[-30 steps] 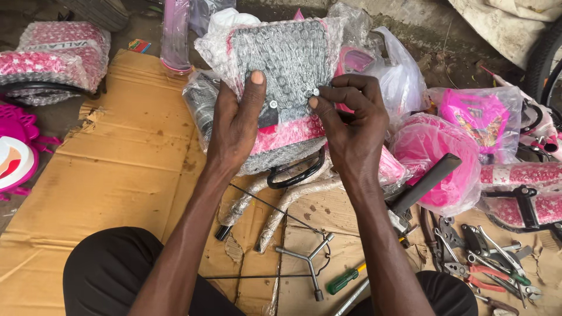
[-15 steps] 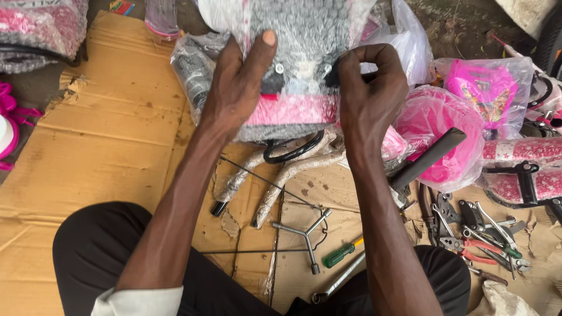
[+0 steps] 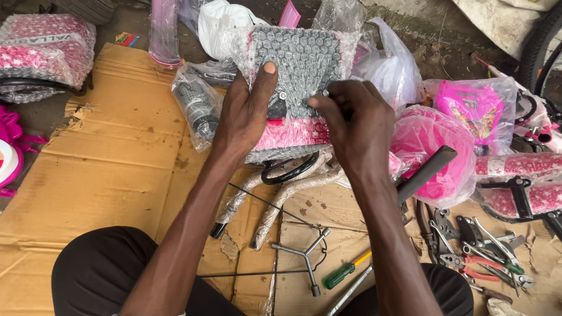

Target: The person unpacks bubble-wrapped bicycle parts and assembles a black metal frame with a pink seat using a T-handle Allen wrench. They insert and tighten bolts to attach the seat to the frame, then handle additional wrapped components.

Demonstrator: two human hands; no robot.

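Observation:
A bubble-wrapped grey and pink bicycle part [image 3: 301, 64] stands upright in front of me. My left hand [image 3: 246, 114] grips its left side, thumb up on the wrap next to a small bolt. My right hand [image 3: 357, 126] pinches a small fastener at the part's right middle. Wrapped metal tubes [image 3: 275, 199] lie below the part on the cardboard [image 3: 105, 175].
Hand tools, pliers and cutters [image 3: 480, 246] lie at the right. A three-way wrench [image 3: 301, 254] and a green-handled screwdriver [image 3: 345, 272] lie between my knees. Pink plastic-wrapped parts [image 3: 439, 146] sit right, a wrapped pink wheel [image 3: 41, 52] far left, a wrapped black piece [image 3: 199, 108] beside my left hand.
The view shifted a little as my head moved. My right hand's fingers have closed into a pinch on the fastener at the part's right side. The left hand keeps its grip.

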